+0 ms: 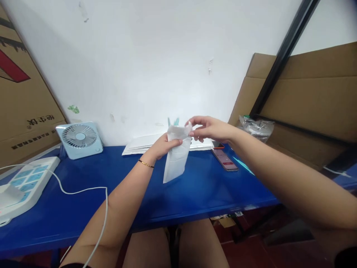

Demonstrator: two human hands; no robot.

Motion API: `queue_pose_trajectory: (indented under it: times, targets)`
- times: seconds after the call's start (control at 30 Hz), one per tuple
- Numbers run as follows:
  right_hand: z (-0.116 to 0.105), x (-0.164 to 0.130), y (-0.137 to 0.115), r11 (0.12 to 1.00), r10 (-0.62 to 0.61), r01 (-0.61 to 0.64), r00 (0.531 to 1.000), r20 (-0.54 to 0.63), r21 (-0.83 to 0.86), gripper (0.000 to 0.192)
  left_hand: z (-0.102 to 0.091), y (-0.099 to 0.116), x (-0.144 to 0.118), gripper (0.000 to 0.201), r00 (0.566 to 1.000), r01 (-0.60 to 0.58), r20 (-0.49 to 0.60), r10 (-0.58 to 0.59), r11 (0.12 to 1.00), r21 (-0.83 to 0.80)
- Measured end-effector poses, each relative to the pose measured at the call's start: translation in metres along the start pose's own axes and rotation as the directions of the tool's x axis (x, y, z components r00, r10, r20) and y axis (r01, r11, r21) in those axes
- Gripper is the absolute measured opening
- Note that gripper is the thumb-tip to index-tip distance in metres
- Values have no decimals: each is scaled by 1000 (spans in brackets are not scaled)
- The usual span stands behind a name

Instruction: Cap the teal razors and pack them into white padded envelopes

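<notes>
Gripping a white pouch [175, 156], both hands [189, 136] hover between fan [79, 139] and phone [224, 159].

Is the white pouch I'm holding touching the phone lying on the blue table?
Apart. The head view shows the white pouch held up by the left hand and right hand, with bare blue table between it and the phone.

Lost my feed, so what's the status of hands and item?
Left hand and right hand both grip small white paper pouch, held above blue table. Phone lies beyond, apart; nothing obstructing.
</notes>
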State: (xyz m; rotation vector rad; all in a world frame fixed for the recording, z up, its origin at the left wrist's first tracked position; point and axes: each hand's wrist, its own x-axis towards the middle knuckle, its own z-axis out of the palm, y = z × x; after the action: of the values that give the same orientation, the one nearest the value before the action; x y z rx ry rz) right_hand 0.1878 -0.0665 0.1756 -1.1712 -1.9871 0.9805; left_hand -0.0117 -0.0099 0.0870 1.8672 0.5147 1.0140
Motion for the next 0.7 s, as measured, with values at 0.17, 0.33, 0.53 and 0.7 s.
queue_pose_trajectory:
  times: [0.17, 0.33, 0.53, 0.7]
  targets:
    - [7, 2, 17, 994, -69, 56, 988, -136, -93, 28, 5, -1, -3, 50, 994, -61, -99, 54, 996, -60]
    - [9, -5, 13, 958, -223, 138, 909, -352, -251, 22, -2, 15, 5, 31, 934, -189, -280, 221, 972, 137]
    - [66, -87, 43, 785, -369, 208, 913, -171, -583, 13, 17, 16, -89, 7, 958, -215, -63, 281, 843, 492]
    - [139, -143, 114, 859, -274, 257, 961, 27, -443, 17, 60, -22, -183, 11, 990, -9, 114, -87, 756, 655]
